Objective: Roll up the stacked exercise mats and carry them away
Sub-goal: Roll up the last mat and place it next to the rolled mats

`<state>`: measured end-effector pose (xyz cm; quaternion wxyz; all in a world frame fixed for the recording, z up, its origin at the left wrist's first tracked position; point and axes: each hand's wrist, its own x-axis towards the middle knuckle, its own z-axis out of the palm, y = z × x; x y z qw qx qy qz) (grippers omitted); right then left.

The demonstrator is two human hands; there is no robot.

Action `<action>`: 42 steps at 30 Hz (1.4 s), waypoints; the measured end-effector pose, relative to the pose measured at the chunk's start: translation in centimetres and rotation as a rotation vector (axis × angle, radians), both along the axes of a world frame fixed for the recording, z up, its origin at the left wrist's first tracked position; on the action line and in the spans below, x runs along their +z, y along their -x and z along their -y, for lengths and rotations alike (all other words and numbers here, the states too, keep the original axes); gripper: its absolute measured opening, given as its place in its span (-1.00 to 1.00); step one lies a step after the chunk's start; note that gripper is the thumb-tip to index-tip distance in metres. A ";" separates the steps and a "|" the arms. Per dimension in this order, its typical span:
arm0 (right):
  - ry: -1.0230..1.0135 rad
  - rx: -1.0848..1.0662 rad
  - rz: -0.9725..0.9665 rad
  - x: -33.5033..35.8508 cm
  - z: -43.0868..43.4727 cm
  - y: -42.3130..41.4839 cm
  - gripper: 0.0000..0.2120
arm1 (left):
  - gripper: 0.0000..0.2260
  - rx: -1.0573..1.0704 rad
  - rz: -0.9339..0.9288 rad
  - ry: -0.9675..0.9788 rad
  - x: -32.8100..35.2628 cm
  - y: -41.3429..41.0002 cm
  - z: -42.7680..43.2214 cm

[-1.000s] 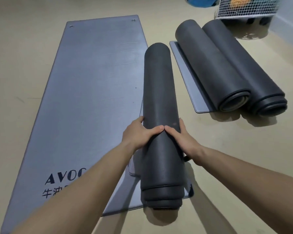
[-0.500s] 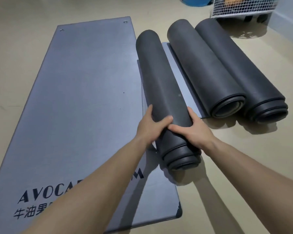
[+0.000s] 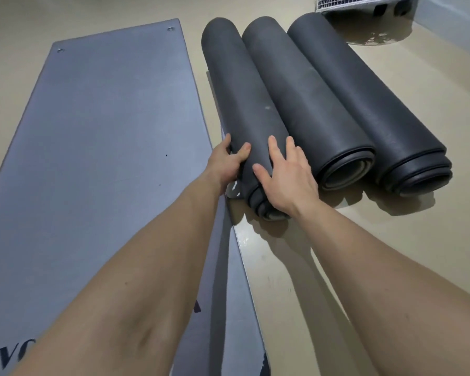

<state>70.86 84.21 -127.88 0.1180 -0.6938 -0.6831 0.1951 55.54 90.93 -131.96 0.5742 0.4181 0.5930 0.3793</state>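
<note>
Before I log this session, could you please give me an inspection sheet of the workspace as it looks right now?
Surface: beige floor, slightly glossy.
Job's things: three dark rolled mats lie side by side, the left roll, middle roll and right roll; a flat grey mat with printed lettering lies beside them.
Clutter: nothing seen.
Hands: the left hand grips the left roll's side near its end; the right hand rests on top with straight fingers.
Cables: nothing seen.
Surroundings: white wire basket at the far edge, wall beside it.
</note>
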 end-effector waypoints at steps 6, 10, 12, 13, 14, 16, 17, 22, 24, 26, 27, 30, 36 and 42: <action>0.033 -0.003 0.145 -0.3 -0.4 1.8 -0.34 | -0.34 -0.030 -0.397 0.007 1.8 0.9 0.9; -0.009 -0.073 0.260 0.8 0.6 4.1 -0.39 | -0.32 -0.222 -0.642 -0.026 1.9 5.6 7.9; -0.245 0.009 0.391 0.4 2.5 5.5 -0.44 | -0.41 -0.283 -0.812 -0.055 1.6 9.6 13.0; -0.335 0.088 0.416 -0.3 3.8 6.4 -0.47 | -0.45 -0.321 -0.894 -0.066 1.3 11.8 15.6; -0.383 0.182 0.410 -1.4 5.5 7.5 -0.51 | -0.46 -0.369 -0.983 -0.074 1.0 14.1 18.3; -0.381 0.392 0.353 -3.9 9.7 10.0 -0.60 | -0.45 -0.475 -1.145 -0.063 -0.1 18.7 23.6; -0.347 0.491 0.327 -5.1 12.0 11.3 -0.64 | -0.43 -0.523 -1.193 -0.060 -0.6 20.7 26.3; -0.116 0.853 0.231 -7.1 23.1 16.1 -0.56 | -0.26 -0.748 -1.392 -0.265 -3.1 28.4 38.6; -0.029 0.937 0.294 -7.4 26.1 17.3 -0.41 | -0.15 -0.800 -1.422 -0.303 -3.5 30.3 41.4; -0.004 0.968 0.375 -7.7 27.5 18.0 -0.29 | -0.11 -0.831 -1.432 -0.333 -3.5 31.2 42.6; -0.007 0.972 0.403 -7.7 27.7 18.2 -0.25 | -0.14 -0.839 -1.433 -0.359 -3.5 31.4 42.8; -0.043 1.005 0.465 -7.4 27.7 18.2 -0.26 | -0.34 -0.883 -1.464 -0.450 -3.3 31.5 42.6; -0.241 1.138 0.450 -6.9 28.3 18.3 -0.69 | -0.56 -0.783 -1.345 -0.673 -2.6 32.0 42.7; -0.375 1.003 0.357 -3.6 27.7 18.5 -0.85 | -0.80 -0.533 -1.304 -0.386 1.1 31.7 38.5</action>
